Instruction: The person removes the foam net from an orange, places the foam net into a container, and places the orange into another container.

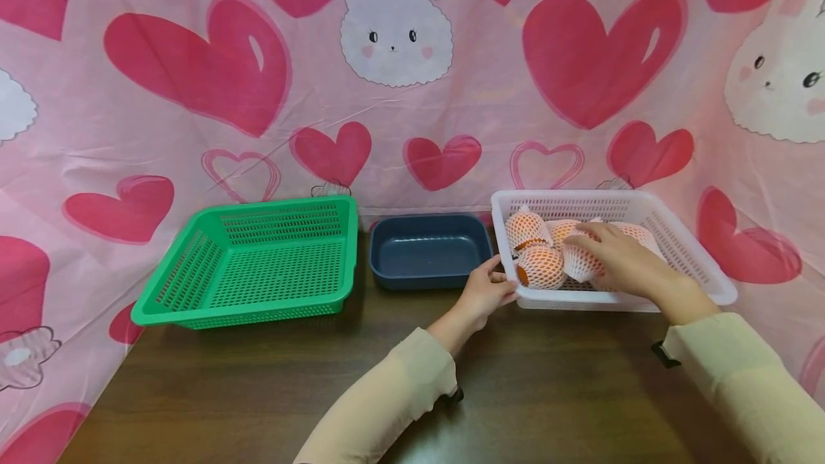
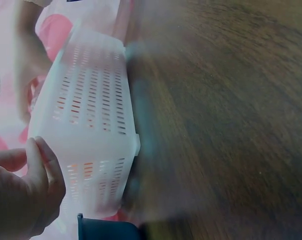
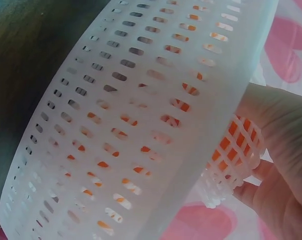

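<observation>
A white slotted plastic basket (image 1: 692, 263) on the right of the table contains several round orange fruits (image 1: 540, 267), each in a white foam net sleeve. My left hand (image 1: 482, 293) grips the basket's near left corner; in the left wrist view its bent fingers (image 2: 43, 160) lie against the rim. Inside the basket, my right hand (image 1: 621, 256) holds one net-sleeved fruit (image 1: 580, 263). The right wrist view shows this fruit (image 3: 235, 147) between thumb and fingers, just above the rim, partly hidden by the basket wall.
A dark blue plastic tub (image 1: 428, 281) stands in the middle, just left of the white basket. Farther left is a green slotted basket (image 1: 245, 313). All stand on a brown wooden table (image 1: 258, 392). A pink cloth (image 1: 399, 113) with hearts and rabbits hangs close behind them.
</observation>
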### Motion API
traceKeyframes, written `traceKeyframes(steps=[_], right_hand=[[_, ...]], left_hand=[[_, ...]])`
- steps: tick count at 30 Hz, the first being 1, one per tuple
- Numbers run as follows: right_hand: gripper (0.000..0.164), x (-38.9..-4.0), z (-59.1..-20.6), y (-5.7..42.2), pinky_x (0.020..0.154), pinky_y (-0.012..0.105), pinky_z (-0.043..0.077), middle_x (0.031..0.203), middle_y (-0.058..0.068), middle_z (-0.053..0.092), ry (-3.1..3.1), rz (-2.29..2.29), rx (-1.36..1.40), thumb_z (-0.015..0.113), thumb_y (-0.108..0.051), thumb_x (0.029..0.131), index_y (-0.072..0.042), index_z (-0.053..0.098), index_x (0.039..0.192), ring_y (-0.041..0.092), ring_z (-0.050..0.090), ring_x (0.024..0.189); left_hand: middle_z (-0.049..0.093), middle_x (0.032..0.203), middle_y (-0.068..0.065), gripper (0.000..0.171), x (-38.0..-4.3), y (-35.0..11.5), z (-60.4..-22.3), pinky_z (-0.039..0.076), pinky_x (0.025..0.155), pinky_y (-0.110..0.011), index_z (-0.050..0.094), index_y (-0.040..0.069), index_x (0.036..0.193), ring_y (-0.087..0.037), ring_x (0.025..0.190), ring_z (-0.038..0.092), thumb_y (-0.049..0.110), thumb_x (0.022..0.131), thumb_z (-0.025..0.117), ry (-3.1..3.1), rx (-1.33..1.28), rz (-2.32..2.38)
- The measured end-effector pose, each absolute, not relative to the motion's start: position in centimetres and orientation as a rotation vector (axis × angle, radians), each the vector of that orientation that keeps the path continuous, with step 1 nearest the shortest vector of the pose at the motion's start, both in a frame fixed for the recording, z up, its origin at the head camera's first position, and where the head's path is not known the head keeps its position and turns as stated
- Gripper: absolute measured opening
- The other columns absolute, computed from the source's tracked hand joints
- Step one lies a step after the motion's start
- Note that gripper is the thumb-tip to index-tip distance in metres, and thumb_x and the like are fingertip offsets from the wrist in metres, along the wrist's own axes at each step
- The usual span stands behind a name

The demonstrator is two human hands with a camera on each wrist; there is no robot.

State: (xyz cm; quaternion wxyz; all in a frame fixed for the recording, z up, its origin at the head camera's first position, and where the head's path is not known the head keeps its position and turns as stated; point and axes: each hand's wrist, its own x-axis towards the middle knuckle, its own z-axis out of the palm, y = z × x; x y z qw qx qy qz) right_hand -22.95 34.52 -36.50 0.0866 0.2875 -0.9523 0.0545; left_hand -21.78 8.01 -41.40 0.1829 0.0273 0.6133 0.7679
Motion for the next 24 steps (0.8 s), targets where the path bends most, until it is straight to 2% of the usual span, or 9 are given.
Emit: traceKeyframes(steps=[7,14,20,24], right_hand=[[0.077,-22.6,-35.8,34.2,0.098,0.069,0.042,0.136,0.029,0.052,-2.798,0.184,0.89,0.094,0.001,0.063,-0.005,0.06,0.132,0.051,0.048,0.123],[0.077,-22.4,-35.2,33.7,0.095,0.068,0.045,0.134,0.029,0.052,-2.746,0.194,0.935,0.092,0.004,0.062,-0.005,0.06,0.131,0.05,0.05,0.12],[0.079,-22.2,-34.6,32.7,0.094,0.066,0.045,0.13,0.028,0.055,-2.696,0.217,0.993,0.091,0.007,0.058,-0.004,0.061,0.13,0.048,0.052,0.117],[0.08,-21.8,-34.2,31.9,0.095,0.065,0.046,0.13,0.027,0.055,-2.692,0.202,1.01,0.093,0.005,0.059,-0.005,0.062,0.131,0.047,0.052,0.117]], left_hand=[[0.062,0.095,-0.011,0.067,-21.5,7.8,-41.4,0.058,0.087,-0.034,0.03,-0.006,0.157,-0.017,0.087,0.066,-0.012,0.097,0.06,1.744,0.099,2.153],[0.065,0.101,-0.012,0.067,-21.4,7.0,-41.1,0.057,0.088,-0.035,0.035,-0.005,0.156,-0.019,0.091,0.068,-0.013,0.095,0.063,1.748,0.105,2.126],[0.066,0.102,-0.011,0.059,-21.5,5.6,-41.2,0.057,0.089,-0.038,0.044,-0.007,0.15,-0.017,0.084,0.067,-0.01,0.095,0.063,1.781,0.195,2.084],[0.063,0.099,-0.008,0.052,-21.6,4.1,-41.2,0.057,0.09,-0.04,0.047,-0.007,0.148,-0.021,0.086,0.068,-0.007,0.098,0.062,1.81,0.28,2.049]])
